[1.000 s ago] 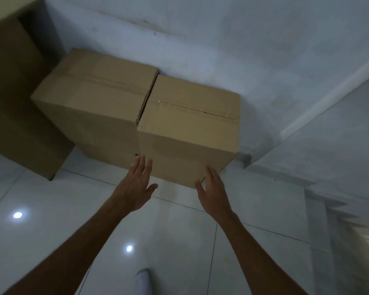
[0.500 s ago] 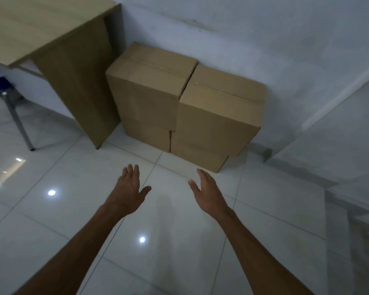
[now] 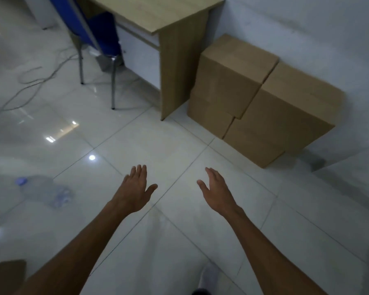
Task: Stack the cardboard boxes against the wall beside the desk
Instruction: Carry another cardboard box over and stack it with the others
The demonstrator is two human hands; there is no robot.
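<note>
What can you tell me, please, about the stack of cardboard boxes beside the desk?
The stack of cardboard boxes is plain brown corrugated card: four closed boxes, two columns of two, side by side. The upper boxes sit slightly askew on the lower ones, overhanging their front edges. The stack stands on the white tiled floor, backed to the pale wall, just right of the wooden desk side panel. Whether it touches that panel is unclear. Neither hand touches it.

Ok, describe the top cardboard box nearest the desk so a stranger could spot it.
Find the light wooden desk against the white wall. Right beside its side panel stand brown cardboard boxes; take the upper left box. Unlike its right-hand neighbour, it sits next to the desk.
</note>
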